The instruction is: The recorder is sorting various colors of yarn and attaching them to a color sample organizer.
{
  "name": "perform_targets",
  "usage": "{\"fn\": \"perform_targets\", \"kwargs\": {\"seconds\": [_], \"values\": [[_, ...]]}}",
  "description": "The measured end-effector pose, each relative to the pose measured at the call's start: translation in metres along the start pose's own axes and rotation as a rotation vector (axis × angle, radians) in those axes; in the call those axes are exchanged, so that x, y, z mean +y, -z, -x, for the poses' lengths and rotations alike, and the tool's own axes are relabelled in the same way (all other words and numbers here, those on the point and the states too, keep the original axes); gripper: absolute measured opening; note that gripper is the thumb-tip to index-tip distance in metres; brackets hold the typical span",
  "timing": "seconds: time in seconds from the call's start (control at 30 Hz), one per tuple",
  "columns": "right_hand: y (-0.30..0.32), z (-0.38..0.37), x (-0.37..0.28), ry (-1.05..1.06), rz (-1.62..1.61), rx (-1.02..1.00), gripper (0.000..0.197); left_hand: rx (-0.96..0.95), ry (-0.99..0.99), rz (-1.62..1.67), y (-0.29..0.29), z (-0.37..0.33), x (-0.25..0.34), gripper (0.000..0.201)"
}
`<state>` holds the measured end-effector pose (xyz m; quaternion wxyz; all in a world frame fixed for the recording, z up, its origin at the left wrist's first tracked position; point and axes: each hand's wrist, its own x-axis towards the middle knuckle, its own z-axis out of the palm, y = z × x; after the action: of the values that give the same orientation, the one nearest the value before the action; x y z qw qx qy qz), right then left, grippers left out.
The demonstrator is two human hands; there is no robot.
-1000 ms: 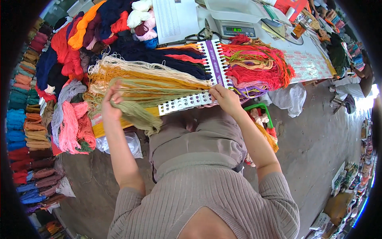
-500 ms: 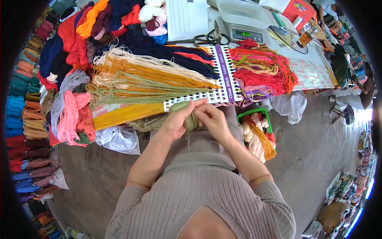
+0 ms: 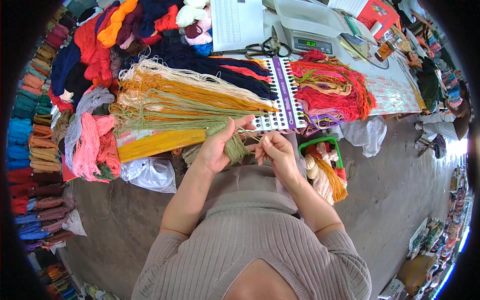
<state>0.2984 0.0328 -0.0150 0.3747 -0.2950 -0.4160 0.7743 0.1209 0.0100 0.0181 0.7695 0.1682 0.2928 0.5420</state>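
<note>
My left hand (image 3: pixel 214 151) is wrapped round a skein of olive-green thread (image 3: pixel 234 148) at the table's near edge, its index finger stretched out. To its right, my right hand (image 3: pixel 278 154) is closed in a pinch on pale strands that run across from the skein. Just beyond the hands lies a white punched thread card (image 3: pixel 283 92) with a purple stripe. Green strands (image 3: pixel 175 116), mustard strands (image 3: pixel 192 95) and cream strands (image 3: pixel 150 75) fan leftward from its holes. Red and pink threads (image 3: pixel 335 90) bunch on its right side.
Black scissors (image 3: pixel 270 47) and a digital scale (image 3: pixel 311 44) with a clear tub stand at the back. Coloured skeins (image 3: pixel 95 55) are heaped at the left. A green basket (image 3: pixel 339 157) of yarn stands on the floor right of my lap. Another person (image 3: pixel 457 112) is at far right.
My hands have moved apart: the right one has shifted right and slightly down, and the strands between it and the skein now show. The left hand still holds the skein.
</note>
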Motion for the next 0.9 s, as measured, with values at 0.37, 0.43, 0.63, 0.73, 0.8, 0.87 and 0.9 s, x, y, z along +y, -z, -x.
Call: {"fn": "perform_targets", "kwargs": {"seconds": [0.37, 0.43, 0.63, 0.73, 0.8, 0.87, 0.9], "values": [[-0.001, 0.004, -0.002, -0.040, 0.084, 0.047, 0.019, 0.118, -0.154, -0.170, 0.002, 0.000, 0.005, 0.046], [0.000, 0.004, -0.004, -0.070, 0.113, 0.047, 0.019, 0.146, -0.170, -0.178, -0.002, 0.002, 0.008, 0.046], [0.011, 0.001, -0.016, 0.370, 0.512, 0.100, 0.016, 0.075, 0.051, -0.200, 0.022, 0.014, 0.018, 0.043], [0.068, 0.010, -0.055, 0.363, -0.267, 0.251, 0.015, 0.411, -0.178, -0.142, 0.052, 0.036, 0.050, 0.036], [0.125, 0.031, -0.085, 0.543, -0.430, 0.375, 0.017, 0.404, -0.332, 0.349, 0.098, 0.063, 0.090, 0.020], [0.205, 0.060, -0.110, 0.677, -0.516, 0.408, 0.018, 0.328, -0.607, 0.387, 0.154, 0.112, 0.128, 0.022], [0.258, 0.086, -0.127, 0.803, -0.456, 0.537, 0.018, 0.313, -0.723, 0.427, 0.164, 0.132, 0.140, 0.027]]}}
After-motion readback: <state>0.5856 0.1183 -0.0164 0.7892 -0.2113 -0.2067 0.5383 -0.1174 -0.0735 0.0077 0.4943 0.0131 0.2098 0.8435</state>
